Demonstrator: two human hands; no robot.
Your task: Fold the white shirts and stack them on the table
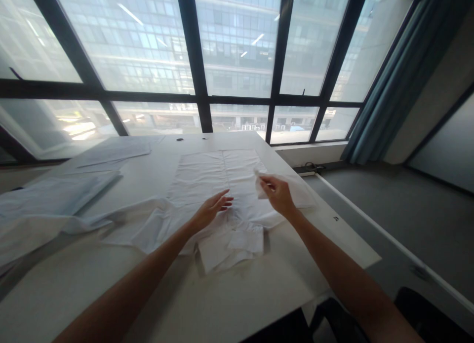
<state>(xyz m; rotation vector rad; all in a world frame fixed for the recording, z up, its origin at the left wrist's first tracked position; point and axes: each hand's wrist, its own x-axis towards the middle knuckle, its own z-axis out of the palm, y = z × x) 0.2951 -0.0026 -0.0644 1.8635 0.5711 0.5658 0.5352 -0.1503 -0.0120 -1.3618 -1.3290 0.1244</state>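
Observation:
A white long-sleeved shirt [202, 177] lies spread on the white table, its body stretching away from me and a line running down its middle. One sleeve [138, 224] trails off to the left in loose folds. At the near end, the cloth is bunched around a flat, collar-like part [231, 247]. My left hand [213, 209] is just over the middle of the shirt, fingers extended and holding nothing; whether it touches the cloth is unclear. My right hand [276, 192] pinches white cloth, apparently the other sleeve [298, 190], at the shirt's right side.
More white cloth [37, 205] lies in layers on the left of the table [229, 303], with flat white sheets [114, 150] behind it. Large windows [237, 42] stand beyond. A black chair [336, 318] is at the near right, and a pale rail [388, 239] runs beside the table.

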